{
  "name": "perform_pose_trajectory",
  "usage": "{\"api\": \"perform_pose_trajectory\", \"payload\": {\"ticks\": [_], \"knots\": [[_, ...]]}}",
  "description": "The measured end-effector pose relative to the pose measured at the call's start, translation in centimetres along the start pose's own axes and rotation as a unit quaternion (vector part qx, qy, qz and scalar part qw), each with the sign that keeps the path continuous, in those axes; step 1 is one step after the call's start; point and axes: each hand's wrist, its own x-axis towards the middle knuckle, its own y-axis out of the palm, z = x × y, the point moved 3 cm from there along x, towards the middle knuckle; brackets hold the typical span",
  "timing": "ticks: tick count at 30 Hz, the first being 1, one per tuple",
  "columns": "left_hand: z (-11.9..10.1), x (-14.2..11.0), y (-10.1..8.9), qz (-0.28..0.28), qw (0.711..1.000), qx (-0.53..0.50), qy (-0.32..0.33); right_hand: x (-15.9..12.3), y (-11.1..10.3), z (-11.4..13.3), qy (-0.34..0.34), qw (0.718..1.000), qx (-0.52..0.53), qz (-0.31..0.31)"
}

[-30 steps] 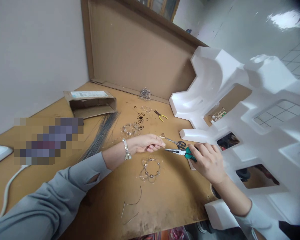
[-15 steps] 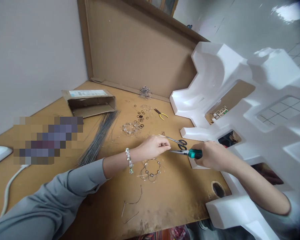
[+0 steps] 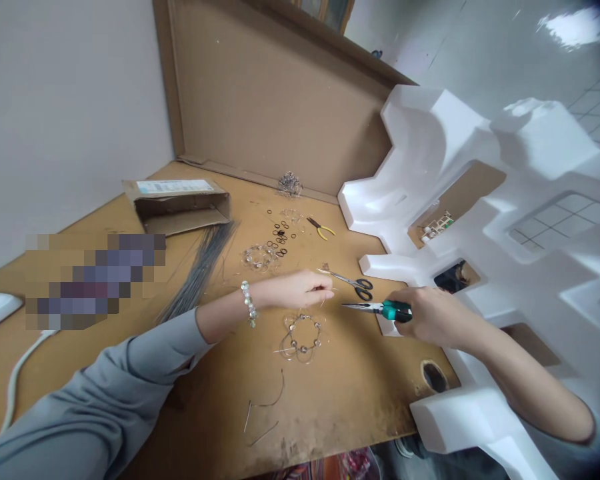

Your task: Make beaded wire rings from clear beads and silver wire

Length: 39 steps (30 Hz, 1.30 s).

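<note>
My right hand (image 3: 425,312) is closed round the green and black handles of long-nose pliers (image 3: 375,307), whose jaws point left toward my other hand. My left hand (image 3: 310,289), with a beaded bracelet (image 3: 249,303) on its wrist, has its fingers pinched together on a thin wire (image 3: 335,289); only a faint bit of it shows. A gap separates the plier tips from these fingers. Just below my left hand, a ring of wire with clear beads (image 3: 304,349) lies on the table (image 3: 350,400). Black-handled scissors (image 3: 362,288) rest beyond the pliers.
Farther back lie yellow-handled pliers (image 3: 324,229), small dark rings (image 3: 281,235), another beaded wire ring (image 3: 260,256) and a tangled wire clump (image 3: 290,183). A bundle of grey wires (image 3: 195,280) extends from an open cardboard box (image 3: 180,207). White foam packing (image 3: 425,133) borders the right side.
The pliers have drawn back to the right, away from my left fingers. My left hand has shifted slightly left and turned a little. The things on the table lie as before.
</note>
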Motion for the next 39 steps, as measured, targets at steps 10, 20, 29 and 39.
{"api": "perform_pose_trajectory", "payload": {"ticks": [10, 20, 29, 39], "knots": [[1.3, 0.4, 0.1, -0.035, 0.997, -0.064, -0.038, -1.1, -0.8, -1.3, -0.053, 0.967, -0.092, -0.232], [1.8, 0.6, 1.3, -0.012, 0.964, -0.225, -0.139, -2.0, 0.4, 3.2, -0.188, 0.890, -0.273, -0.314], [1.7, 0.6, 1.7, 0.020, 0.918, -0.365, -0.154, -1.7, 0.4, 3.5, -0.196, 0.882, -0.292, -0.313], [1.2, 0.5, 1.6, 0.022, 0.913, -0.363, -0.183, -1.9, 0.5, 3.8, -0.194, 0.885, -0.291, -0.309]]}}
